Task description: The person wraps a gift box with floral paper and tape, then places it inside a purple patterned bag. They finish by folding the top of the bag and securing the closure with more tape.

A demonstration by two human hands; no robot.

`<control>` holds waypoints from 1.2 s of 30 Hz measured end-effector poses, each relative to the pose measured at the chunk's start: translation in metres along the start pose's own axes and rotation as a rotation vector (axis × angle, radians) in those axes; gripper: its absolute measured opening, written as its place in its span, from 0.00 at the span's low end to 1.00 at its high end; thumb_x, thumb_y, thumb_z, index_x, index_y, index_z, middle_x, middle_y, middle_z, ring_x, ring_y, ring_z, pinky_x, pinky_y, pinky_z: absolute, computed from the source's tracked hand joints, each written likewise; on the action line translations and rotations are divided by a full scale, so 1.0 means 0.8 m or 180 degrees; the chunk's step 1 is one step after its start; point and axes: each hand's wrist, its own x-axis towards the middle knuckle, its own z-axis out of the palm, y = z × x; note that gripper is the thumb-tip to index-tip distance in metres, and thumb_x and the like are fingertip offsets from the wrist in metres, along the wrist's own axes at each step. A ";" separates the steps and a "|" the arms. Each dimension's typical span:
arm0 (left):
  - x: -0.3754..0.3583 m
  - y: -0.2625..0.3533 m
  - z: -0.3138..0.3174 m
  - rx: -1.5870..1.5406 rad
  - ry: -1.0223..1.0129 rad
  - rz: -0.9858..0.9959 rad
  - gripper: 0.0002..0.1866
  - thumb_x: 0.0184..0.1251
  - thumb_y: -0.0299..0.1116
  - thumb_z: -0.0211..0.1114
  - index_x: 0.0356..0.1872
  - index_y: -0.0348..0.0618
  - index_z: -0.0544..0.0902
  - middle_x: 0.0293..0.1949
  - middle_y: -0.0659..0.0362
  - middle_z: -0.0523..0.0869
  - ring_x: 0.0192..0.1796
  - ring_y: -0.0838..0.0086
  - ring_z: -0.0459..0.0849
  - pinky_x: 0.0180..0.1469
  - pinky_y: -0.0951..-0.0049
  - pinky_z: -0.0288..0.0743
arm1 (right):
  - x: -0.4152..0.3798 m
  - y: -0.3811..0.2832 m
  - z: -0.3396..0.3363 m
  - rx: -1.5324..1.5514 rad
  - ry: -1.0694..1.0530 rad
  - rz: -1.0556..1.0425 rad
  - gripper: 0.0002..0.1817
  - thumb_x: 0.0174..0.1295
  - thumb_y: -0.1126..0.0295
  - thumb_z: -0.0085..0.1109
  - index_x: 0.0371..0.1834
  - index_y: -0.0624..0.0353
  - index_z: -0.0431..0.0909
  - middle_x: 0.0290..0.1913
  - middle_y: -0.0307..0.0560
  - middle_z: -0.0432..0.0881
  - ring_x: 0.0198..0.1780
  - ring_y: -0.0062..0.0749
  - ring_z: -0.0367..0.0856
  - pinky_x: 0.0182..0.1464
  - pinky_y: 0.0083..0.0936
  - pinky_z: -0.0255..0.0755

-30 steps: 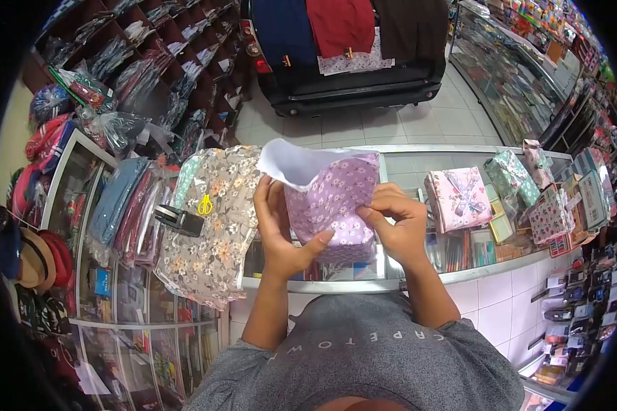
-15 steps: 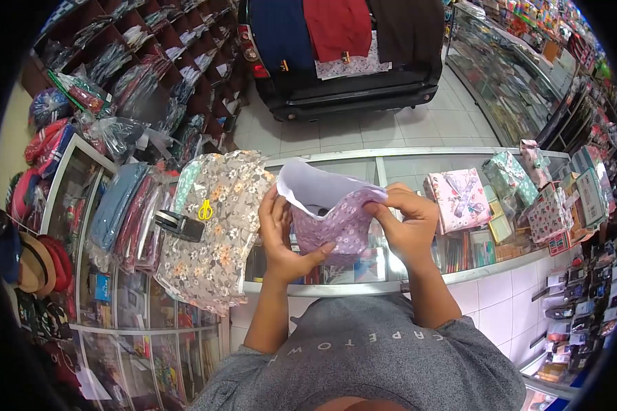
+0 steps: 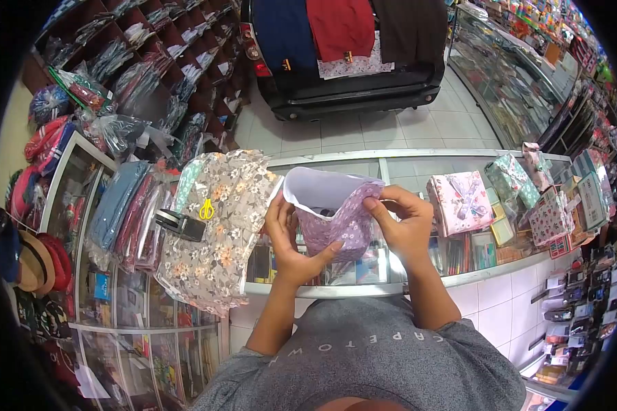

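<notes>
Shifted slightly right since earlier, the left hand [image 3: 289, 250] clamps one side of a purple floral, white-lined paper bag [image 3: 346, 229]; the right hand [image 3: 406, 226] pinches its rim, inside the near edge of the glass worktop [image 3: 418, 171]. Light, even tension should avoid creases.

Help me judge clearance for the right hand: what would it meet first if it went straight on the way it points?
The purple floral bag: the right hand points left across it and pinches its upper right edge. Beyond, perhaps the left hand, though one view leaves depth unclear.
</notes>
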 end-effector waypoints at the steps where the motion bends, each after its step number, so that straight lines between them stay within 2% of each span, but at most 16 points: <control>1: -0.001 0.000 0.001 0.0002 0.0004 -0.0002 0.66 0.48 0.36 0.89 0.82 0.39 0.49 0.75 0.41 0.64 0.77 0.53 0.69 0.78 0.53 0.66 | 0.000 0.001 0.000 0.0001 -0.0005 0.0002 0.07 0.63 0.76 0.76 0.43 0.65 0.91 0.39 0.46 0.90 0.42 0.27 0.91 0.47 0.21 0.84; 16: -0.008 -0.008 0.000 0.0023 0.0024 -0.0129 0.65 0.49 0.36 0.88 0.81 0.39 0.48 0.74 0.41 0.63 0.77 0.51 0.68 0.78 0.52 0.63 | 0.003 0.013 -0.002 -0.0105 -0.0110 -0.0112 0.07 0.63 0.77 0.75 0.43 0.65 0.91 0.38 0.46 0.91 0.38 0.26 0.90 0.44 0.20 0.83; 18: -0.007 -0.005 0.001 0.0079 0.0072 -0.0148 0.65 0.50 0.36 0.88 0.82 0.39 0.47 0.75 0.40 0.62 0.78 0.51 0.66 0.79 0.52 0.62 | 0.003 0.013 -0.001 -0.0073 -0.0228 0.0091 0.20 0.63 0.73 0.77 0.59 0.63 0.87 0.50 0.52 0.90 0.51 0.33 0.90 0.54 0.27 0.83; 19: -0.006 -0.002 0.003 0.0083 0.0072 -0.0151 0.65 0.50 0.36 0.88 0.82 0.39 0.47 0.75 0.40 0.62 0.78 0.51 0.66 0.79 0.52 0.62 | 0.002 0.012 0.001 -0.0069 -0.0229 0.0094 0.20 0.63 0.73 0.77 0.59 0.63 0.87 0.50 0.52 0.90 0.51 0.33 0.90 0.54 0.27 0.83; 21: -0.003 0.003 0.010 0.0043 0.0511 -0.0261 0.65 0.51 0.36 0.88 0.82 0.38 0.46 0.76 0.39 0.60 0.79 0.52 0.64 0.79 0.52 0.61 | -0.001 0.009 0.007 -0.0573 -0.0188 -0.0490 0.38 0.61 0.67 0.79 0.75 0.59 0.74 0.66 0.56 0.82 0.68 0.41 0.81 0.67 0.37 0.77; 22: -0.001 0.000 0.009 0.0088 0.0574 -0.0251 0.64 0.53 0.34 0.87 0.82 0.38 0.46 0.76 0.39 0.59 0.79 0.51 0.63 0.80 0.52 0.60 | -0.005 0.015 -0.001 -0.0711 -0.0598 -0.0213 0.54 0.56 0.59 0.82 0.84 0.60 0.59 0.78 0.61 0.68 0.80 0.51 0.65 0.77 0.46 0.64; 23: 0.002 0.002 0.011 0.0091 0.0572 -0.0254 0.64 0.53 0.34 0.87 0.82 0.38 0.46 0.76 0.39 0.59 0.79 0.51 0.63 0.80 0.52 0.60 | -0.009 0.019 0.000 -0.0709 -0.0597 -0.0209 0.54 0.56 0.59 0.82 0.84 0.60 0.59 0.78 0.61 0.68 0.80 0.51 0.65 0.77 0.46 0.64; 25: 0.007 0.009 0.017 0.0127 0.0864 -0.0386 0.63 0.53 0.32 0.87 0.82 0.39 0.46 0.76 0.39 0.59 0.79 0.51 0.64 0.79 0.51 0.61 | -0.017 0.024 0.002 -0.1224 -0.1018 -0.0315 0.62 0.53 0.54 0.83 0.85 0.64 0.52 0.81 0.67 0.61 0.82 0.60 0.61 0.81 0.49 0.58; 26: 0.008 0.013 0.020 0.0073 0.0951 -0.0437 0.65 0.52 0.35 0.89 0.82 0.39 0.45 0.76 0.38 0.59 0.78 0.51 0.64 0.79 0.51 0.62 | -0.017 0.021 0.000 -0.1345 -0.1345 -0.0207 0.69 0.50 0.52 0.84 0.86 0.67 0.44 0.83 0.73 0.53 0.83 0.68 0.54 0.83 0.52 0.52; 27: 0.010 0.015 0.023 0.0079 0.0949 -0.0439 0.65 0.52 0.35 0.89 0.82 0.39 0.45 0.76 0.38 0.59 0.78 0.51 0.64 0.79 0.51 0.62 | -0.019 0.021 0.001 -0.1340 -0.1344 -0.0203 0.69 0.50 0.52 0.84 0.86 0.67 0.44 0.83 0.73 0.53 0.83 0.68 0.54 0.83 0.52 0.52; 29: 0.012 0.018 0.027 0.0207 0.1053 -0.0469 0.69 0.50 0.41 0.91 0.82 0.40 0.44 0.76 0.37 0.58 0.78 0.51 0.64 0.78 0.52 0.63 | -0.027 0.021 0.005 -0.1674 -0.1656 -0.0342 0.72 0.47 0.52 0.85 0.86 0.66 0.41 0.83 0.77 0.48 0.84 0.71 0.52 0.83 0.53 0.52; 30: 0.012 0.021 0.029 0.0265 0.0993 -0.0460 0.69 0.51 0.47 0.90 0.82 0.41 0.44 0.76 0.38 0.57 0.78 0.50 0.63 0.78 0.51 0.63 | -0.031 0.024 0.011 -0.1676 -0.1637 -0.0386 0.76 0.42 0.52 0.87 0.87 0.66 0.39 0.83 0.81 0.44 0.84 0.76 0.49 0.82 0.56 0.54; 31: 0.010 0.021 0.028 0.0269 0.0990 -0.0460 0.69 0.51 0.47 0.90 0.82 0.41 0.44 0.76 0.38 0.57 0.78 0.50 0.63 0.78 0.51 0.63 | -0.035 0.027 0.015 -0.1672 -0.1635 -0.0385 0.76 0.42 0.52 0.87 0.87 0.66 0.39 0.83 0.81 0.44 0.84 0.76 0.49 0.82 0.56 0.54; 33: 0.007 0.021 0.025 0.0661 0.0591 -0.0337 0.68 0.54 0.47 0.88 0.82 0.42 0.42 0.76 0.39 0.57 0.79 0.50 0.62 0.78 0.51 0.64 | -0.041 0.031 0.020 -0.1916 -0.1249 -0.0423 0.78 0.38 0.51 0.88 0.87 0.65 0.39 0.83 0.83 0.42 0.83 0.79 0.49 0.80 0.58 0.57; 34: 0.006 0.028 0.027 0.0286 0.0578 -0.0419 0.68 0.56 0.48 0.87 0.82 0.42 0.40 0.76 0.40 0.56 0.79 0.49 0.61 0.78 0.48 0.64 | -0.041 0.029 0.024 -0.2138 -0.0990 -0.0631 0.78 0.36 0.51 0.88 0.86 0.65 0.41 0.82 0.83 0.43 0.82 0.82 0.51 0.78 0.60 0.61; 36: 0.006 0.054 0.028 -0.0020 0.0448 -0.0659 0.68 0.56 0.48 0.87 0.82 0.42 0.40 0.76 0.40 0.56 0.79 0.49 0.61 0.78 0.47 0.63 | -0.037 0.032 0.022 -0.2242 -0.0880 -0.0613 0.78 0.35 0.50 0.88 0.86 0.65 0.42 0.82 0.83 0.44 0.81 0.82 0.53 0.77 0.60 0.62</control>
